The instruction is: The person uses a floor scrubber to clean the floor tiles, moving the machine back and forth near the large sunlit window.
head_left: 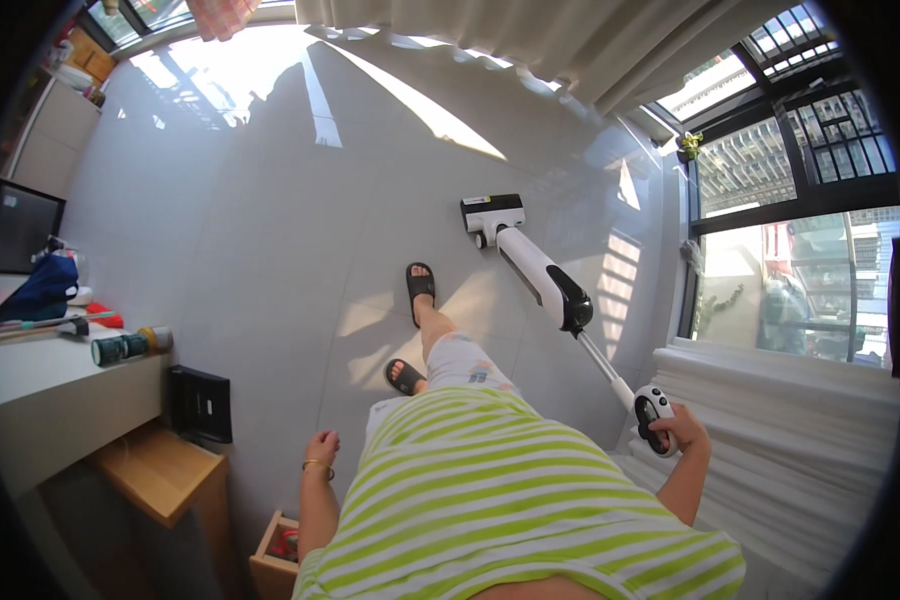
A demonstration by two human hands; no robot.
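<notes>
My right hand [676, 428] grips the handle of a white and black upright floor cleaner [542, 276]. Its shaft slopes away from me and its head [492, 213] rests on the pale tiled floor [270, 200] ahead of my feet. My left hand [321, 447] hangs at my side with the fingers curled and nothing in it; a gold bangle is on that wrist. I wear black sandals, and the left foot [421, 284] is stepped forward.
A white counter [30, 385] at left carries a blue bag [40, 290], a dark cylinder [130, 345] and small items. Below stand a black box [200, 404] and a wooden stool [160, 475]. Tall windows [790, 250] and stacked white padding [800, 430] fill the right.
</notes>
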